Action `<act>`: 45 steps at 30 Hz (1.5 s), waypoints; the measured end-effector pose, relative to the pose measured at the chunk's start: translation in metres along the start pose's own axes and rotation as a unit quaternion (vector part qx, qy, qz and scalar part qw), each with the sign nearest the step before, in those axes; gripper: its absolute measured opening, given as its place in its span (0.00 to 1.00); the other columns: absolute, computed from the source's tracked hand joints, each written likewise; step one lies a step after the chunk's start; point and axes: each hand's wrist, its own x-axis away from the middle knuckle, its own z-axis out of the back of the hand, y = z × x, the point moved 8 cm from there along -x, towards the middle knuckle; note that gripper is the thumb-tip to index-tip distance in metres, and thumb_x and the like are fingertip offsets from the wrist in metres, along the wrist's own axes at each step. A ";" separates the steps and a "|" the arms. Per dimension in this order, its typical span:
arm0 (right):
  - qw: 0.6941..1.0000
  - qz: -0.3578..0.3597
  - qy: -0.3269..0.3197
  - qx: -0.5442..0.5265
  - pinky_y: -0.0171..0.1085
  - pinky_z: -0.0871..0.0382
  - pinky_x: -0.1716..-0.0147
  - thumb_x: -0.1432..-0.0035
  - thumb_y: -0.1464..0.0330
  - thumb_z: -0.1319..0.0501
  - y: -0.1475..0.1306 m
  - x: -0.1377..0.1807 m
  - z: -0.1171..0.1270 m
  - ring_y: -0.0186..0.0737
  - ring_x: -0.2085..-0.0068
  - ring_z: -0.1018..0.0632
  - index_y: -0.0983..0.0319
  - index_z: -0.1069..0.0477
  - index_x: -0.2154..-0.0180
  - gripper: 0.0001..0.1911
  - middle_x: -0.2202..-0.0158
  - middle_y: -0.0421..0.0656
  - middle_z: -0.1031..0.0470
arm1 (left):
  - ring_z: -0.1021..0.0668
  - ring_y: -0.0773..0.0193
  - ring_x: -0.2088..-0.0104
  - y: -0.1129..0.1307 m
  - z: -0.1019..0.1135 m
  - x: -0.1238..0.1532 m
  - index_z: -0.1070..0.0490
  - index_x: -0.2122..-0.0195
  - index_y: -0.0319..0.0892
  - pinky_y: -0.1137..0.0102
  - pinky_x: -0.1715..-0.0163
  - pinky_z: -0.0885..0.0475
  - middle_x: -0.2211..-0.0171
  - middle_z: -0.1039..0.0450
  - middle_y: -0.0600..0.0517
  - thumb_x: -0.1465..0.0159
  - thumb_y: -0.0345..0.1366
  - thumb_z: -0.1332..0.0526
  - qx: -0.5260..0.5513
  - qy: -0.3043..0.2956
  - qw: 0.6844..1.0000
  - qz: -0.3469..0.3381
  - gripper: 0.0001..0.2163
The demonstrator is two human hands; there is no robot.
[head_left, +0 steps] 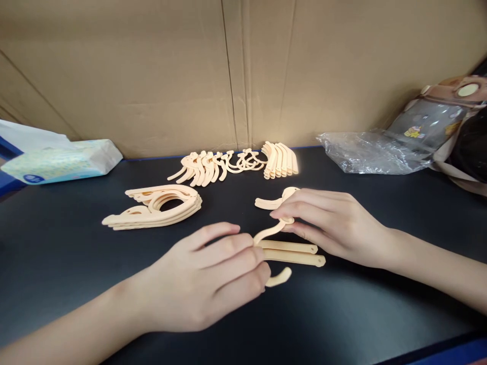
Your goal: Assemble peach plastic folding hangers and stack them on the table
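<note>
My left hand (213,279) is closed around pale peach plastic parts of a folding clothes hanger. Two straight arms (294,253) stick out of it to the right, and a curved hook tip (279,278) shows below them. Between both hands runs a thin curved hanger piece (268,232); my right hand (327,218) pinches its rounded end between thumb and fingers. Just behind those fingers lies another curved hanger part (268,203), partly covered by them. The joint inside my left hand is hidden.
Folded hangers (171,213) are stacked at left on the black table (57,263). Behind are rows of curved parts (203,167), hooks (245,161) and straight arms (280,160). A tissue pack (64,162), clear plastic bag (365,152) and bottle (426,119) stand before the cardboard wall (152,76).
</note>
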 end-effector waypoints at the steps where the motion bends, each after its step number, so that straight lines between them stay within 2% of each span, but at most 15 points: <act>1: 1.000 -0.007 0.003 -0.005 0.36 0.29 0.61 0.34 0.69 0.46 0.002 0.000 0.001 0.38 0.59 0.23 0.62 0.31 0.54 0.10 0.59 0.46 0.23 | 0.24 0.66 0.59 -0.005 0.000 0.001 0.28 0.63 0.43 0.67 0.49 0.34 0.63 0.22 0.56 0.32 0.32 0.44 -0.002 0.005 1.000 0.013 0.06; 4: 0.999 -0.023 0.013 -0.022 0.36 0.30 0.62 0.36 0.66 0.44 0.005 0.001 0.003 0.38 0.60 0.23 0.62 0.32 0.54 0.10 0.60 0.46 0.24 | 0.24 0.64 0.61 -0.019 0.001 0.002 0.30 0.65 0.43 0.65 0.53 0.33 0.65 0.22 0.55 0.32 0.36 0.43 -0.006 0.015 0.999 0.052 0.05; 10: 0.996 -0.041 0.023 -0.070 0.34 0.32 0.66 0.38 0.66 0.40 0.009 0.001 0.006 0.35 0.65 0.25 0.62 0.32 0.60 0.06 0.66 0.43 0.25 | 0.26 0.59 0.60 -0.032 0.001 0.006 0.31 0.63 0.42 0.62 0.60 0.33 0.58 0.24 0.48 0.33 0.36 0.42 -0.017 0.011 0.994 0.108 0.04; 14: 0.992 -0.065 0.024 -0.105 0.32 0.33 0.68 0.40 0.65 0.38 0.011 0.002 0.005 0.33 0.67 0.27 0.61 0.32 0.61 0.07 0.68 0.40 0.27 | 0.26 0.59 0.61 -0.038 0.000 0.007 0.31 0.62 0.43 0.63 0.63 0.33 0.53 0.27 0.45 0.34 0.40 0.40 -0.049 0.007 0.988 0.149 0.06; 22: 0.974 -0.125 0.005 -0.188 0.31 0.33 0.69 0.44 0.64 0.35 0.015 0.004 -0.003 0.31 0.70 0.28 0.60 0.32 0.64 0.09 0.71 0.37 0.29 | 0.26 0.60 0.63 -0.040 -0.004 0.008 0.32 0.63 0.42 0.63 0.63 0.34 0.55 0.26 0.46 0.35 0.43 0.40 -0.048 0.007 0.987 0.150 0.09; 24: 0.958 -0.154 -0.010 -0.243 0.31 0.33 0.69 0.45 0.64 0.34 0.018 0.003 -0.007 0.31 0.70 0.28 0.61 0.32 0.64 0.10 0.70 0.37 0.29 | 0.26 0.59 0.63 -0.040 -0.005 0.009 0.32 0.63 0.41 0.63 0.62 0.34 0.55 0.26 0.45 0.35 0.42 0.40 -0.042 0.005 0.988 0.151 0.09; 27: 0.910 -0.218 -0.030 -0.351 0.32 0.32 0.68 0.42 0.62 0.37 0.025 0.002 -0.016 0.32 0.68 0.26 0.62 0.31 0.64 0.10 0.67 0.39 0.27 | 0.26 0.58 0.61 -0.040 -0.008 0.009 0.32 0.60 0.40 0.63 0.61 0.34 0.53 0.26 0.45 0.35 0.40 0.40 -0.020 0.001 0.988 0.153 0.09; 30: 0.858 -0.286 -0.049 -0.424 0.32 0.32 0.69 0.42 0.62 0.38 0.033 0.005 -0.027 0.31 0.69 0.26 0.63 0.29 0.60 0.11 0.70 0.39 0.27 | 0.25 0.57 0.58 -0.043 -0.010 0.010 0.34 0.55 0.39 0.62 0.58 0.33 0.52 0.27 0.44 0.35 0.40 0.40 0.004 0.003 0.987 0.159 0.11; 33: 0.822 -0.313 -0.097 -0.467 0.31 0.35 0.72 0.42 0.63 0.37 0.032 0.008 -0.038 0.30 0.73 0.29 0.64 0.30 0.58 0.12 0.73 0.37 0.28 | 0.25 0.57 0.56 -0.044 -0.014 0.009 0.36 0.52 0.38 0.63 0.57 0.32 0.50 0.28 0.42 0.34 0.38 0.40 0.028 -0.005 0.987 0.159 0.13; 36: 0.803 -0.301 -0.142 -0.495 0.30 0.38 0.76 0.41 0.65 0.39 0.025 0.008 -0.044 0.28 0.75 0.32 0.64 0.30 0.62 0.08 0.73 0.38 0.27 | 0.26 0.58 0.53 -0.043 -0.017 0.008 0.38 0.49 0.38 0.64 0.56 0.31 0.49 0.29 0.43 0.33 0.34 0.42 0.053 -0.018 0.986 0.157 0.13; 41: 0.791 -0.312 -0.129 -0.511 0.32 0.36 0.73 0.41 0.67 0.39 0.028 0.009 -0.043 0.30 0.72 0.29 0.64 0.32 0.67 0.06 0.72 0.39 0.26 | 0.28 0.58 0.48 -0.045 -0.012 0.010 0.39 0.46 0.37 0.64 0.51 0.32 0.48 0.30 0.43 0.34 0.34 0.41 0.084 -0.015 0.981 0.173 0.16; 45: 0.779 -0.342 -0.109 -0.514 0.31 0.34 0.72 0.44 0.66 0.36 0.038 0.011 -0.044 0.29 0.73 0.30 0.63 0.32 0.69 0.08 0.73 0.38 0.26 | 0.27 0.56 0.54 -0.035 -0.009 0.008 0.34 0.54 0.38 0.64 0.56 0.32 0.54 0.28 0.44 0.38 0.39 0.38 0.167 -0.027 0.977 0.131 0.14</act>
